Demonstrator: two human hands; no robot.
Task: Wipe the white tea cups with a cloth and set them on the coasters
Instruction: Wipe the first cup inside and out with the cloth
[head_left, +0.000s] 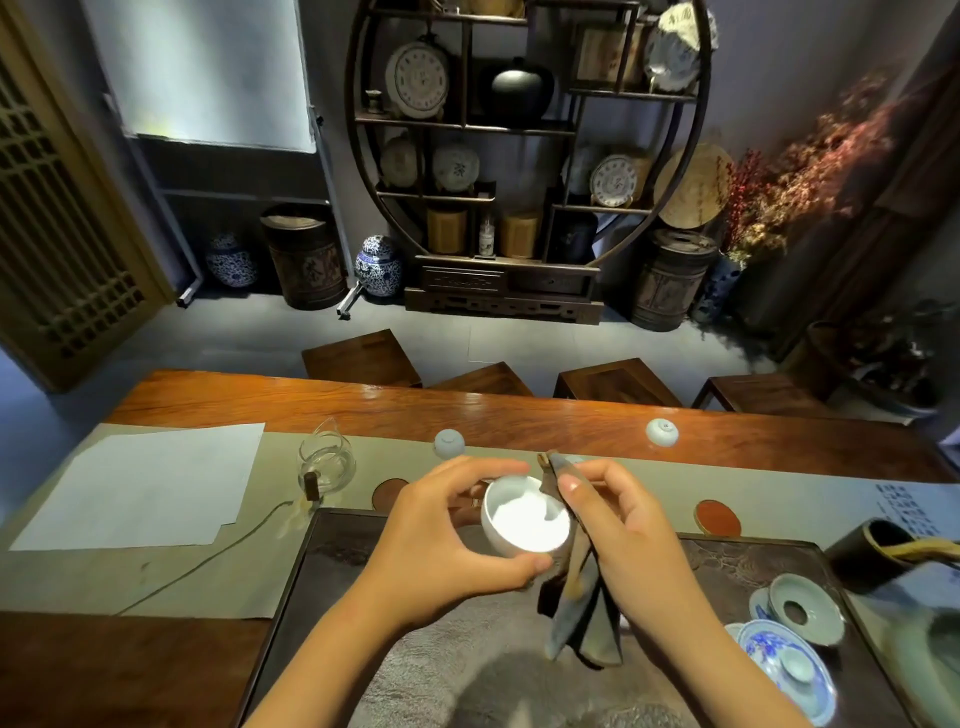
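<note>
My left hand (441, 535) grips a white tea cup (524, 517) above the dark tea tray (332, 571), mouth up and tilted toward me. My right hand (618, 525) pinches a dark folded cloth (582, 618) against the cup's right rim; the cloth hangs down below the hand. Two more pale cups sit upside down on the runner, one (449, 443) at the left and another (662, 432) at the right. A brown round coaster (387, 491) lies left of my hands, and a red round coaster (718, 517) lies to the right.
A glass pitcher (326, 460) and white paper sheets (140, 488) lie on the runner to the left. A blue-and-white lidded bowl (779, 660), a pale saucer (805, 608) and a dark container (872, 556) crowd the tray's right end. Wooden stools (363, 358) stand beyond the table.
</note>
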